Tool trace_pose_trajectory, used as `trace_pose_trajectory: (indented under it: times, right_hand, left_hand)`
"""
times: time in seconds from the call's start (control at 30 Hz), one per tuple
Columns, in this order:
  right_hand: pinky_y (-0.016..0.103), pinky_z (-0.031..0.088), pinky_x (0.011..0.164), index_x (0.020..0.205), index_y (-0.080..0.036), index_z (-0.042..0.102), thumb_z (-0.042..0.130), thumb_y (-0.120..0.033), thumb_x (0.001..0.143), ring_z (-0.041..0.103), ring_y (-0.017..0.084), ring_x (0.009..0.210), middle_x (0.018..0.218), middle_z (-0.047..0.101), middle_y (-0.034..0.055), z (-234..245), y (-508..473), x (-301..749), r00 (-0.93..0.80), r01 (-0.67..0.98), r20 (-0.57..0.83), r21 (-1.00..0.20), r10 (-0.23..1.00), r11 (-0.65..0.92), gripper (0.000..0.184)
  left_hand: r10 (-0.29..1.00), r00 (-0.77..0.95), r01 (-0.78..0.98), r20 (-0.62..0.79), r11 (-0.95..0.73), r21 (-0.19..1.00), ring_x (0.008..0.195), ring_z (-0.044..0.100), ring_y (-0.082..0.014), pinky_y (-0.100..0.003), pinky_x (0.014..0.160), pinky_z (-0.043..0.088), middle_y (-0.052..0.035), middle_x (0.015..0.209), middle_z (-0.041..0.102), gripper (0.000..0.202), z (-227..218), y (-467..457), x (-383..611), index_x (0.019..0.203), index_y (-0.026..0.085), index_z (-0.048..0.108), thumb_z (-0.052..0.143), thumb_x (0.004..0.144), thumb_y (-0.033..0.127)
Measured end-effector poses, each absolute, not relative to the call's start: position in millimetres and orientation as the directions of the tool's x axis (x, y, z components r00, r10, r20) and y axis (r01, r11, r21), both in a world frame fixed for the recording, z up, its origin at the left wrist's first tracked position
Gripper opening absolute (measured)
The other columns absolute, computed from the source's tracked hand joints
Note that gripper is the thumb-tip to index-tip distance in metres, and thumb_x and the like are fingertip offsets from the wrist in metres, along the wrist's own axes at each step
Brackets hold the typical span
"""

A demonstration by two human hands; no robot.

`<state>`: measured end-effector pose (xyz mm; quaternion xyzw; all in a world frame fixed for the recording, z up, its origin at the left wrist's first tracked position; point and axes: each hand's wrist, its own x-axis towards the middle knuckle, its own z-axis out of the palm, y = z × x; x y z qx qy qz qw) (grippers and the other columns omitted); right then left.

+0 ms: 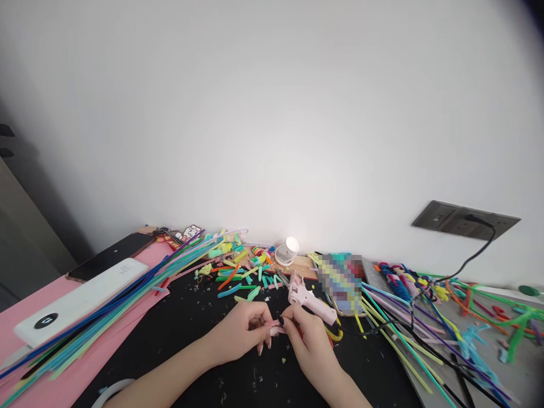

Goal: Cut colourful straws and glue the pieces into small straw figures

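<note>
My left hand [242, 334] and my right hand [308, 340] meet over the black work surface [255, 379], fingertips pinched together. Between them is a small pale pink and white piece [277, 328], partly hidden by the fingers; its exact kind is too small to make out. A dark spot shows at the tip of my right thumb or finger. Just beyond my right hand lies a pale pink glue gun [310, 300]. Short cut pieces of coloured pipe cleaner [238, 277] are scattered beyond my left hand.
Long pipe cleaners [140, 300] lie across a pink sheet [127, 351] and a white power bank [80, 300] at left. A white paper cup [292, 246] stands by the wall. At right, a black cable [471, 255] runs from the wall socket [465, 220] past more pipe cleaners [395, 334].
</note>
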<state>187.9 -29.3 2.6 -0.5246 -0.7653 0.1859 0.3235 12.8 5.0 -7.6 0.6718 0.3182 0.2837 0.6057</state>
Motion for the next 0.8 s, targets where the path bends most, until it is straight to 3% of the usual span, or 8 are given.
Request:
trace_pose_trajectory:
  times: [0.2, 0.4, 0.63, 0.73, 0.8]
  right_hand:
    - [0.021, 0.033, 0.052, 0.070, -0.019, 0.047, 0.041, -0.014, 0.086, 0.047, 0.012, 0.056, 0.062, 0.051, -0.0020, 4.3, -32.1, 186.5, -0.278, 0.650, 0.323, -0.630, 0.905, 0.425, 0.018]
    - [0.021, 0.036, 0.054, 0.073, -0.019, 0.047, 0.040, -0.017, 0.087, 0.049, 0.013, 0.058, 0.064, 0.052, -0.0010, 4.2, -26.8, 192.8, -0.233, 0.651, 0.357, -0.634, 0.905, 0.418, 0.016]
    - [0.023, 0.038, 0.056, 0.073, -0.020, 0.048, 0.039, -0.019, 0.087, 0.051, 0.014, 0.060, 0.066, 0.054, -0.0004, 4.9, -26.3, 193.8, -0.214, 0.665, 0.357, -0.629, 0.909, 0.404, 0.017]
    - [0.024, 0.042, 0.060, 0.083, -0.020, 0.050, 0.037, -0.019, 0.087, 0.054, 0.015, 0.067, 0.074, 0.057, 0.0016, 7.4, -25.3, 195.6, -0.179, 0.682, 0.363, -0.624, 0.914, 0.382, 0.014]
    - [0.028, 0.043, 0.068, 0.095, -0.020, 0.050, 0.037, -0.016, 0.085, 0.055, 0.018, 0.077, 0.085, 0.059, 0.0045, 8.3, -22.1, 199.4, -0.125, 0.723, 0.410, -0.587, 0.904, 0.366, 0.016]
  left_hand:
    - [0.721, 0.692, 0.196, -0.010, -0.174, 0.965, 0.040, 0.046, -0.0056, -0.016, 0.042, 0.035, 0.0017, 0.059, 0.058, 0.027, -10.5, 1.9, 11.1, 0.067, 0.014, 0.048, 0.049, 0.084, 0.035]
    - [0.773, 0.634, 0.156, 0.019, -0.152, 0.976, 0.044, 0.050, -0.0072, -0.018, 0.045, 0.039, -0.0012, 0.070, 0.065, 0.020, -5.6, 3.7, 8.9, 0.075, 0.015, 0.056, 0.049, 0.084, 0.031]
    - [0.776, 0.624, 0.136, 0.096, -0.228, 0.964, 0.044, 0.052, -0.0076, -0.020, 0.050, 0.044, 0.0002, 0.065, 0.065, 0.021, -5.5, 5.8, 8.1, 0.077, 0.015, 0.061, 0.045, 0.086, 0.026]
    - [0.803, 0.578, 0.135, 0.145, -0.269, 0.954, 0.043, 0.051, -0.0083, -0.022, 0.057, 0.047, 0.0041, 0.052, 0.056, 0.023, -4.5, 7.0, 7.6, 0.074, 0.015, 0.060, 0.043, 0.086, 0.024]
    - [0.835, 0.520, 0.162, 0.181, -0.304, 0.939, 0.044, 0.051, -0.0083, -0.022, 0.057, 0.047, 0.0032, 0.057, 0.057, 0.026, -3.0, 8.9, 6.4, 0.072, 0.015, 0.059, 0.041, 0.086, 0.025]
